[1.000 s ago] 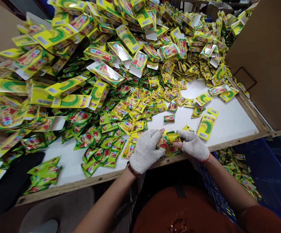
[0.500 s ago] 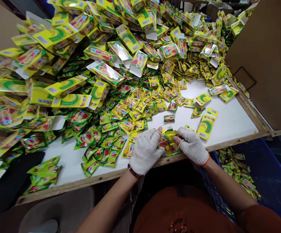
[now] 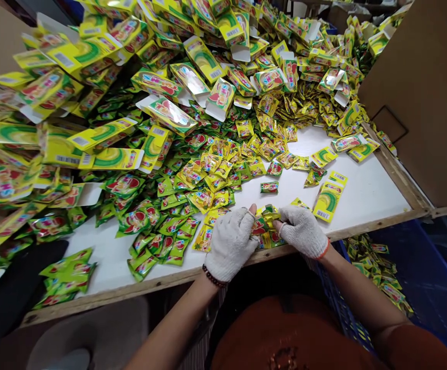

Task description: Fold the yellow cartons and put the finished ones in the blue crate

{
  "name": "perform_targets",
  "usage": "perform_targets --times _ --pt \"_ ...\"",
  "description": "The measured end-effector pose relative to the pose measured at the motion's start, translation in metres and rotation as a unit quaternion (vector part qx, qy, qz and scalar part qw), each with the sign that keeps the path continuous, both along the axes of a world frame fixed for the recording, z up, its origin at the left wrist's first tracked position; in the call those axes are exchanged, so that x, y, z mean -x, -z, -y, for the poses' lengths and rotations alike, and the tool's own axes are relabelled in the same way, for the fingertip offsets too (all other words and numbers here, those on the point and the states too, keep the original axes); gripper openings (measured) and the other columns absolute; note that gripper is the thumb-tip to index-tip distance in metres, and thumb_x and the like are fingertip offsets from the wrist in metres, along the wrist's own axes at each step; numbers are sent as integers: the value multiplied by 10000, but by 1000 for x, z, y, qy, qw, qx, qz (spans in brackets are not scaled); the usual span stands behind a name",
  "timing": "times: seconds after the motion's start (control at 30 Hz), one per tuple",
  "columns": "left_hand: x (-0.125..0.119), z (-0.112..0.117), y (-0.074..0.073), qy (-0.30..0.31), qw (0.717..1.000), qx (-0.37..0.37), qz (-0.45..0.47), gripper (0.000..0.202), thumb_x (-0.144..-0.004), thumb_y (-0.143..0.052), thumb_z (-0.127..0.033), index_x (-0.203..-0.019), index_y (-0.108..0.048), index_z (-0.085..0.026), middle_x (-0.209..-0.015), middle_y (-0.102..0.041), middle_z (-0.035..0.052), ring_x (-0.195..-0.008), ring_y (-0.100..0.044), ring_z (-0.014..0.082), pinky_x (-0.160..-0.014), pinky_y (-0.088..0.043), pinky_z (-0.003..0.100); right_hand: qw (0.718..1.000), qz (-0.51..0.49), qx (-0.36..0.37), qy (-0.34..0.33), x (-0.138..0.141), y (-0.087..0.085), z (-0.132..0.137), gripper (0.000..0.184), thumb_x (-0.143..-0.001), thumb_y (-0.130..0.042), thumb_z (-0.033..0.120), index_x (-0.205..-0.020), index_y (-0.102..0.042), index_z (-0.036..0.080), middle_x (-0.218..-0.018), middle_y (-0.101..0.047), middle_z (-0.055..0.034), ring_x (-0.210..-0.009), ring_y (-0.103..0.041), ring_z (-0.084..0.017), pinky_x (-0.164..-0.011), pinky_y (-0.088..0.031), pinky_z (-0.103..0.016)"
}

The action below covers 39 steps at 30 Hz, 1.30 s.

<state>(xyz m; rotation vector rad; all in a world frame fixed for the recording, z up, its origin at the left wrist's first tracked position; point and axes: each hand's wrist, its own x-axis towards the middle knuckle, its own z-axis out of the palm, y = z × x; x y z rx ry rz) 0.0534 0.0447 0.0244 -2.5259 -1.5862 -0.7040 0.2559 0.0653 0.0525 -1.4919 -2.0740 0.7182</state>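
Note:
My left hand [image 3: 231, 242], in a white glove with bare fingertips, grips the left side of a small candy box [image 3: 260, 224] at the table's front edge. On the box's other end, my right hand [image 3: 304, 231] is closed with thumb and fingers pinched, in a matching glove. Part of the box is covered by my fingers, and whether its flap is folded in cannot be made out. Loose yellow candy packets [image 3: 204, 237] lie against my left hand. A flat yellow carton [image 3: 328, 200] rests to the right, beyond my right hand. One watermelon-print packet [image 3: 269, 187] sits just ahead.
Printed cartons [image 3: 169, 115] are heaped at the back and left over green packets [image 3: 177, 226]. A wooden rim [image 3: 161, 282] edges the white table. At lower right stands a blue crate [image 3: 419, 267] holding packets. A brown cardboard panel [image 3: 419, 103] rises on the right.
My right hand has shifted slightly left, closer to my left hand, over the box. My left hand keeps nearly the same place. The view has moved a little.

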Motion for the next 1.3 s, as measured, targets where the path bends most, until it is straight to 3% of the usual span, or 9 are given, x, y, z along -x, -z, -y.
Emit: perform_targets --times 0.17,0.4,0.5,0.63,0.73,0.87,1.0,1.17,1.3 --pt "-2 -1 -3 20 1000 0 -18 639 -719 -646 -213 -1340 -513 -139 -1086 -665 142 -943 -617 294 -781 -474 421 996 -30 73 -38 0 -2 -3 283 -876 -583 337 -639 -574 183 -587 -531 22 -574 -440 -117 -552 -294 -247" --pt "-15 1 1 -6 1000 7 -22 585 -736 -621 -217 -1309 -540 -138 -1051 -672 140 -907 -623 292 -765 -477 427 995 86 41 -29 11 -4 -12 125 -832 -594 222 -796 -706 178 -784 -700 -68 -730 -586 -192 -699 -417 -297" --pt "-14 -1 -1 -28 999 26 -4 595 -740 -617 -213 -1322 -519 -131 -1069 -668 145 -948 -623 304 -781 -487 433 994 11 84 -63 4 -6 -15 179 -844 -592 218 -956 -731 196 -893 -736 -60 -826 -633 -210 -770 -462 -312" --pt "-9 -5 -3 -46 998 33 38 621 -741 -651 -252 -1329 -498 -123 -1097 -663 150 -1005 -620 320 -820 -506 443 987 -132 89 -19 -2 -6 -7 250 -859 -594 243 -1077 -703 188 -982 -731 -50 -907 -645 -212 -811 -488 -322" --pt "-12 -3 1 -30 997 39 61 619 -751 -657 -256 -1336 -498 -132 -1122 -658 152 -1026 -621 317 -850 -511 446 967 -195 150 -72 4 -2 2 171 -862 -599 274 -974 -700 191 -799 -696 -5 -779 -630 -177 -705 -487 -278" --pt "-16 2 5 -5 985 92 143 581 -801 -636 -280 -1347 -502 -132 -1099 -663 140 -1023 -621 290 -894 -511 449 960 -146 198 -131 8 0 -1 187 -886 -567 267 -727 -625 187 -537 -521 54 -538 -499 -115 -554 -399 -237" --pt "-13 4 0 8 929 215 302 432 -908 -547 -317 -1317 -539 -177 -1212 -650 120 -1142 -596 248 -998 -482 446 982 -92 91 -136 7 -3 -12 193 -890 -522 207 -803 -693 190 -716 -647 -1 -696 -582 -156 -693 -456 -278" --pt "-11 11 -3 -36 785 328 524 510 -880 -593 -324 -1338 -430 -170 -1110 -698 110 -1007 -685 215 -858 -574 389 988 -152 -20 -24 13 4 -8 143 -870 -570 226 -958 -680 197 -928 -669 -60 -839 -615 -189 -800 -495 -323" --pt "-12 18 4 -43 762 330 555 475 -863 -615 -350 -1269 -443 -173 -1097 -698 116 -990 -697 213 -825 -591 372 960 -269 52 59 17 21 3 208 -835 -625 307 -1010 -589 201 -1057 -649 -68 -760 -612 -150 -707 -525 -297"
